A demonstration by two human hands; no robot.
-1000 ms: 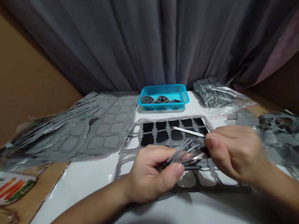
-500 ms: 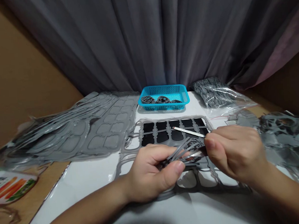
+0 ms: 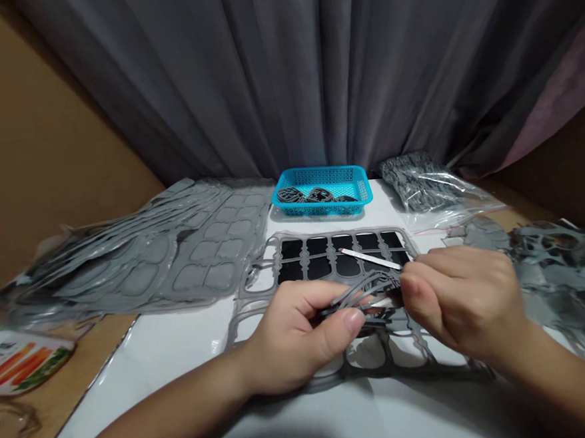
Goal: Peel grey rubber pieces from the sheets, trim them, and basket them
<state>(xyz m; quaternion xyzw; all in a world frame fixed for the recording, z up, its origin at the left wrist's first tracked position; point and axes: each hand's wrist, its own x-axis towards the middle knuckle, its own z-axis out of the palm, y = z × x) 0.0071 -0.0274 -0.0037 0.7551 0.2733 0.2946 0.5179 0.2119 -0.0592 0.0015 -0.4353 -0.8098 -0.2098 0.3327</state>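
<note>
My left hand (image 3: 305, 338) is closed round a bundle of thin grey rubber loops (image 3: 365, 290), its thumb pressed along the near side. The loops stick out toward my right hand (image 3: 463, 300), a fist at their right end. A slim white tool (image 3: 373, 258) with a reddish tip runs out from that fist to the left; its other end is hidden. A second pale piece shows among the loops, too covered to name. Beneath both hands lies a grey die-cut sheet (image 3: 240, 323) with rounded openings, several of them showing black in the back rows.
A blue basket (image 3: 323, 208) with bundled dark loops stands behind the sheet. Stacked grey sheets (image 3: 199, 252) lie left, a clear bag (image 3: 425, 186) of grey pieces back right, and grey scraps (image 3: 567, 273) far right. A printed packet (image 3: 22, 361) sits at the left edge.
Little differs. The bundle of loops has shifted slightly between my hands, and my left thumb has moved a touch to the right and up. The view has shifted slightly.
</note>
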